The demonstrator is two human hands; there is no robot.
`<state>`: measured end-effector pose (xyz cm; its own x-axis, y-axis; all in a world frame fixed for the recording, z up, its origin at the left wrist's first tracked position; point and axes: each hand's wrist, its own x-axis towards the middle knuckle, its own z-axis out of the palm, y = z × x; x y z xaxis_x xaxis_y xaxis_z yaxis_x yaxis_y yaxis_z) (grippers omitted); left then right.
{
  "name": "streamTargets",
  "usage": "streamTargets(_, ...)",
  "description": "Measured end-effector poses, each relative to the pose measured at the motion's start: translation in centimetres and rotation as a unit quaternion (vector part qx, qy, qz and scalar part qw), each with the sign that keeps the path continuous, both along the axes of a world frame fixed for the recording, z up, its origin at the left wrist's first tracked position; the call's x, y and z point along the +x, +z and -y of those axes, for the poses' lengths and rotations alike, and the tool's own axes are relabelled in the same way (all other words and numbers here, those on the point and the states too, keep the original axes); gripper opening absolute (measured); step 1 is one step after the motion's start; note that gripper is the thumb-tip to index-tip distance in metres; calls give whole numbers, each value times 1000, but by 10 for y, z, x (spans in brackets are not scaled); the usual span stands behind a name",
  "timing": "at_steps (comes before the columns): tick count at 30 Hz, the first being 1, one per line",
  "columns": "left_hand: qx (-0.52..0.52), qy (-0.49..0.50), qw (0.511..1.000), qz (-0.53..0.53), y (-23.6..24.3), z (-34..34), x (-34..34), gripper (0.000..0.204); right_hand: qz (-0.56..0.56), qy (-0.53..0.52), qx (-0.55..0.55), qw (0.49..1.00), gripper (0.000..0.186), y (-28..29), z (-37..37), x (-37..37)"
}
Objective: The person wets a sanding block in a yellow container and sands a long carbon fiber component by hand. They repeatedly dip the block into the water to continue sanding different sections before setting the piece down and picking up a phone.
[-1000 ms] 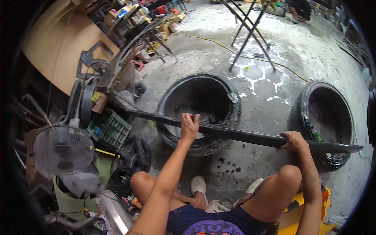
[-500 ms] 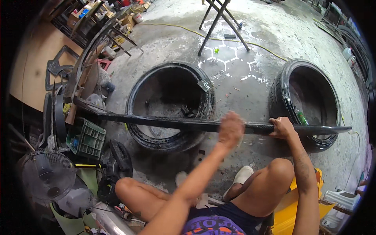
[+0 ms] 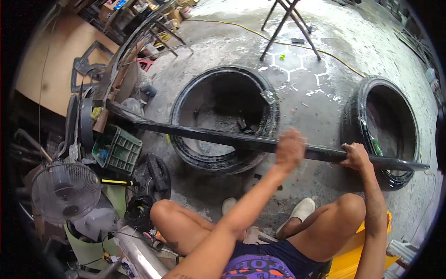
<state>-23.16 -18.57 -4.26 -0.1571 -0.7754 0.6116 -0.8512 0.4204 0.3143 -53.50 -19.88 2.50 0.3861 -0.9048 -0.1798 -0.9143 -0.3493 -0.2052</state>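
Note:
A long, narrow, glossy black strip (image 3: 209,135), like a car body trim piece, lies across two tires in front of me. My right hand (image 3: 356,156) is closed round its edge near the right end. My left hand (image 3: 291,149) is on or just over the strip, left of the right hand. Motion smears its fingers, so whether it holds anything is hidden. Under the strip, the left tire (image 3: 186,100) lies on its side. The right tire (image 3: 355,111) sits beneath the strip's far right part, with a green bottle (image 3: 376,147) inside it.
A green plastic crate (image 3: 123,151) and a wire-guarded fan (image 3: 65,190) stand at my left. Behind the crate is a wooden board (image 3: 51,69) with a black frame on it. Trestle legs (image 3: 290,25) and a yellow cable (image 3: 241,29) are farther off. Something yellow (image 3: 353,251) is by my right leg.
The whole view has shifted and tilted, so the strip now slopes down to the right. My left hand is still blurred at the strip; my right hand keeps its hold.

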Motion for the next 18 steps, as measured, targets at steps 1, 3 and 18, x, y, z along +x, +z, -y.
streamTargets(1, -12, 11, 1000, -19, 4, 12, 40, 26, -11, -10, -5, 1000, 60, 0, -5, -14)
streamTargets(3, 75, 173, 982, -27, 25, 20, 140, 18, -10, -28, -1, 1000, 58, -1, -10, -15)
streamTargets(18, 38, 207, 976, -63, 23, 26, 194, 25, 5, -44, -2, 999, 53, 2, -6, -2)
